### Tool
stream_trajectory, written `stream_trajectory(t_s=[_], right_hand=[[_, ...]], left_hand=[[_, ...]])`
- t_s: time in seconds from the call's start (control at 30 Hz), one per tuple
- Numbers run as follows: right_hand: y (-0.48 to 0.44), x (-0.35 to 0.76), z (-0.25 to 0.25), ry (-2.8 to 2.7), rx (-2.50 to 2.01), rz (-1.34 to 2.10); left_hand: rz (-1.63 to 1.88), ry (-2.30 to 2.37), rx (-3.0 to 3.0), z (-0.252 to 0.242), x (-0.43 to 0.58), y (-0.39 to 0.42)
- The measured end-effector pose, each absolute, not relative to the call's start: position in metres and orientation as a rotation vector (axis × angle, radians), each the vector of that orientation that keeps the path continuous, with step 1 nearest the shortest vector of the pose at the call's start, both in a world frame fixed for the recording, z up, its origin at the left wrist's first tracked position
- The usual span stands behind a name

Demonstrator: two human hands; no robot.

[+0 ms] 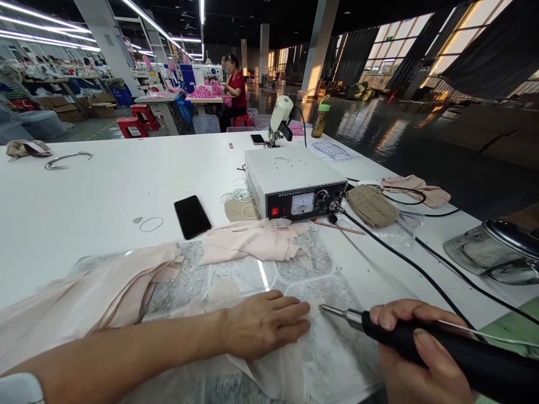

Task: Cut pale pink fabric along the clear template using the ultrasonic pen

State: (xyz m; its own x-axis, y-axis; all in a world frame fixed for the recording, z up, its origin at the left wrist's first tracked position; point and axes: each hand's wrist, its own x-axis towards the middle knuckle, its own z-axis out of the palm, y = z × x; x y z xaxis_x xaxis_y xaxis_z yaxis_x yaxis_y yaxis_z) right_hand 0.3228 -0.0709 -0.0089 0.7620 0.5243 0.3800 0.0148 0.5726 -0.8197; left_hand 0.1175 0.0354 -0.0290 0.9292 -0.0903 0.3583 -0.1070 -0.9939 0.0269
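My left hand [269,324] lies flat, palm down, on thin pale pink fabric [278,373], fingers stretched to the right. Beneath the fabric is a clear, scratched plastic board [332,365]. My right hand [425,348] is wrapped round the black handle of an ultrasonic handpiece [404,336]. Its narrow metal tip points left, just right of my left fingertips and close to the fabric's edge; whether it touches is hard to tell. More pale pink fabric pieces [101,297] are piled on the left, and a folded bunch [252,241] lies at the board's far side.
Beyond the board stands a control box [298,179] with a dial; black cables run right. Around it are a black phone [192,216], beige fabric patches [373,206], a glass jar [497,249] and a bottle [320,119]. A person in red [236,90] sits at a sewing machine.
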Motion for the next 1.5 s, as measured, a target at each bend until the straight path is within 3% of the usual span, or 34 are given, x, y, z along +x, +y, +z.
stream_trajectory(t_s=[0.13,0.43,0.77,1.07,1.5], right_hand=[[-0.073,0.325,-0.012,-0.662,-0.921,0.350],[-0.107,0.324,-0.001,-0.668,-0.980,0.451],[-0.080,0.325,-0.016,-0.688,-0.766,0.354],[-0.078,0.325,-0.020,-0.660,-0.794,0.438],[-0.127,0.327,-0.018,-0.698,-0.959,0.595]], left_hand=[[0.528,-0.158,2.971,-0.016,0.109,0.020],[0.099,-0.221,3.045,0.003,0.102,0.040],[0.172,0.340,3.002,-0.009,0.101,-0.012],[0.176,-0.270,3.028,0.004,0.099,0.027],[0.275,0.214,2.894,0.003,0.093,0.020]])
